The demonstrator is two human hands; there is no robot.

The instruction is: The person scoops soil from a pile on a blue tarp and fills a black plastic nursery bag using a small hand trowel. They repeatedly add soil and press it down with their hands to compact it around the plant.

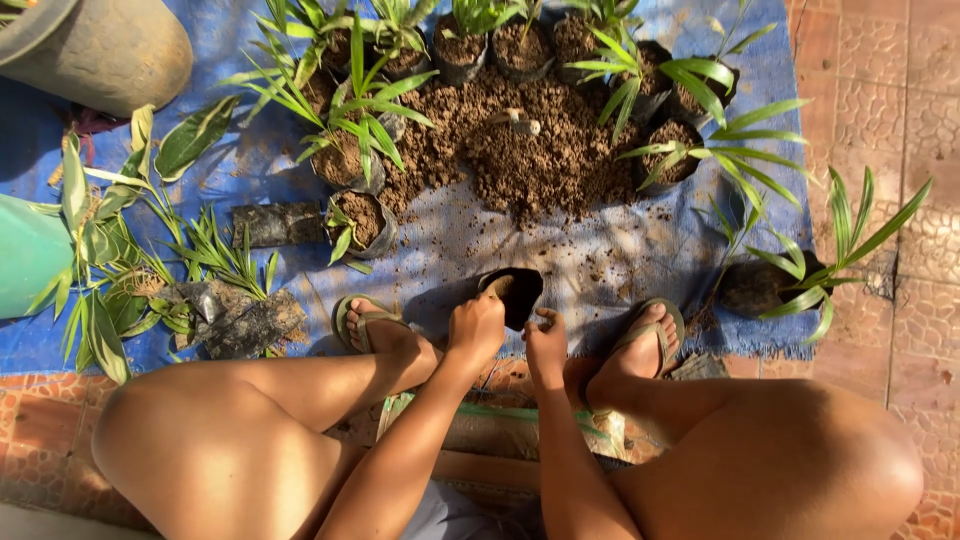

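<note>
Black plastic grow bag [515, 292] sits on the blue tarp [640, 250] between our feet; our left hand [476, 328] pinches its rim, our right hand [545, 345] curls loosely beside it, empty. We risk it collapsing and spilling. Soil pile [530, 150] and potted palm seedlings [360, 150] crowd ahead.

Bare left hand [477, 328] and bare right hand [545, 345], bare forearms, bare knees and lower legs, olive-green flip-flops [655, 322] with thin straps on both feet, a strip of pale grey fabric, possibly shorts [445, 512], at the near edge
</note>
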